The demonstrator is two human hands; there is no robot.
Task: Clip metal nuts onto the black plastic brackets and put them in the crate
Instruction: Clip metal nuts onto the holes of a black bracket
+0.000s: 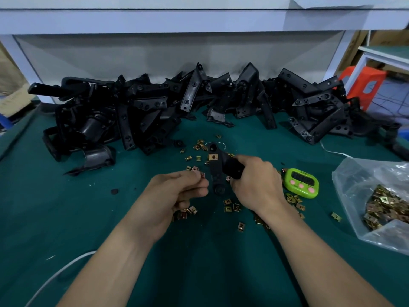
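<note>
Above the green mat, the right hand [254, 180] grips a bracket [218, 167], one nut [213, 157] already on. The left hand [177, 189] pinches another nut [202, 175]. Brackets look stiff and light; nuts look tiny and slippery, best held by their edges.

On my feed the table top [66, 218] looks like dark green cloth or felt, matt and faintly fuzzy. The pile of brackets [155, 107] on it is black moulded plastic, smooth with a dull sheen, and the single bracket [218, 173] near the middle has the same finish and carries a glinting yellow-gold metal nut [213, 157]. The loose nuts [232, 206] I see scattered about are thin plated metal, shiny and brassy, like those in the bag [354, 185] of clear, crinkled, glossy plastic film; the timer [301, 180] is smooth glossy green plastic, and the cable [55, 275] has a plain white matt sheath.
</note>
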